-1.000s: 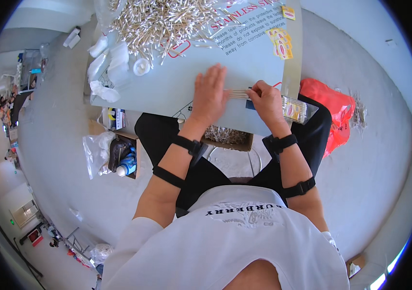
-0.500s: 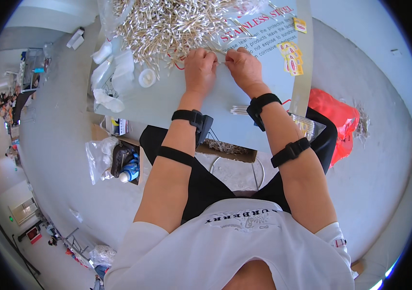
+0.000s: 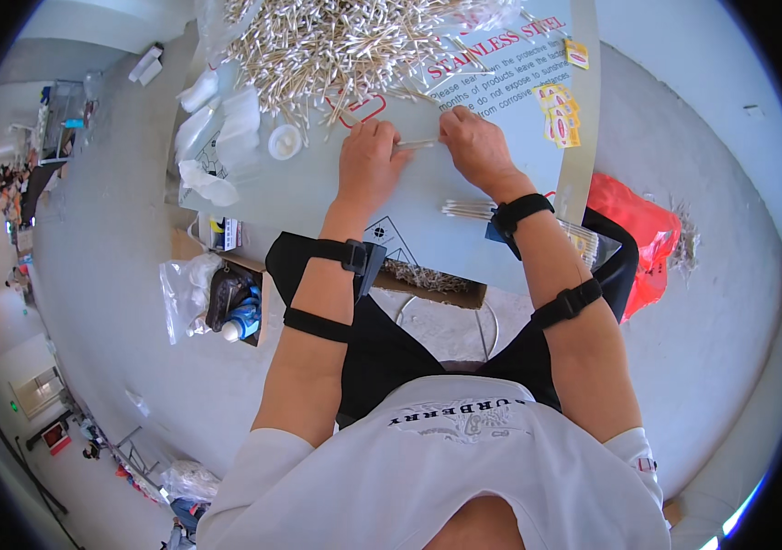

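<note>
Head view: my left hand pinches a few cotton swabs over the desk; my right hand curls just beside their tips, can't tell if holding any. I'd keep ends even, pinch light. Loose swab pile lies beyond.

Saw white tips on pale tan sticks throughout the heap of cotton swabs at the upper middle of the frame. Found the table pale blue-grey, printed in red and black toward the upper right. Noted yellow, white and red on the small cards at upper right, and bright red on the bag at middle right. Made out solid black on the trousers and arm straps, lower middle, then white on the shirt with a black-and-grey print. Spotted a blue bottle, white-capped, at middle left.
</note>
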The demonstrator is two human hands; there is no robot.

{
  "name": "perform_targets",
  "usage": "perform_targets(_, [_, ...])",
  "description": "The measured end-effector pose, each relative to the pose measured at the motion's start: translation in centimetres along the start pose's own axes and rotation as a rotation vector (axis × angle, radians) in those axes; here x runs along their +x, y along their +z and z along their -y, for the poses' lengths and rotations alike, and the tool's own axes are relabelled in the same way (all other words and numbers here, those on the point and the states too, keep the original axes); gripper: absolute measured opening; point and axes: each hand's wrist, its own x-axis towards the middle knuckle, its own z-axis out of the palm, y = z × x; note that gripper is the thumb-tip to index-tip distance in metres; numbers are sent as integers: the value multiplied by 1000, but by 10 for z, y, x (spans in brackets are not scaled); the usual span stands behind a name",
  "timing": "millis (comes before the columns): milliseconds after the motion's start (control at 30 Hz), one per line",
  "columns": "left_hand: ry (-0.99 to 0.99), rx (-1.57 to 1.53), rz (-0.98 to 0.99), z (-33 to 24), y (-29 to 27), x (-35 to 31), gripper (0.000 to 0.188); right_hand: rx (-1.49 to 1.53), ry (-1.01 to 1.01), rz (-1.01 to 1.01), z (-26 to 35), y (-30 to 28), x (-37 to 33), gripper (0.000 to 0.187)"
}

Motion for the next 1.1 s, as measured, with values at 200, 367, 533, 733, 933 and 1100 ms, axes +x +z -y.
perform_targets(200, [45,-30,-48,-4,5,2,19,3,57,54,8,-3,-5,8])
perform_targets(367, [22,73,41,6,-6,-19,14,-21,49,66,-6,-11,-16,8])
perform_targets(533, [34,30,211,-2,-26,-39,15,-11,107,7,-5,-10,-21,8])
perform_targets(733, [87,-133,-72,-30,-1,-8,18,-8,236,-40,2,-3,-21,7])
perform_targets(933, [127,-10,62,-17,0,-19,13,108,257,-34,-2,-6,-22,5])
perform_targets(1100, [72,43,378,-5,-35,-71,12,134,260,-41,-7,-9,-26,5])
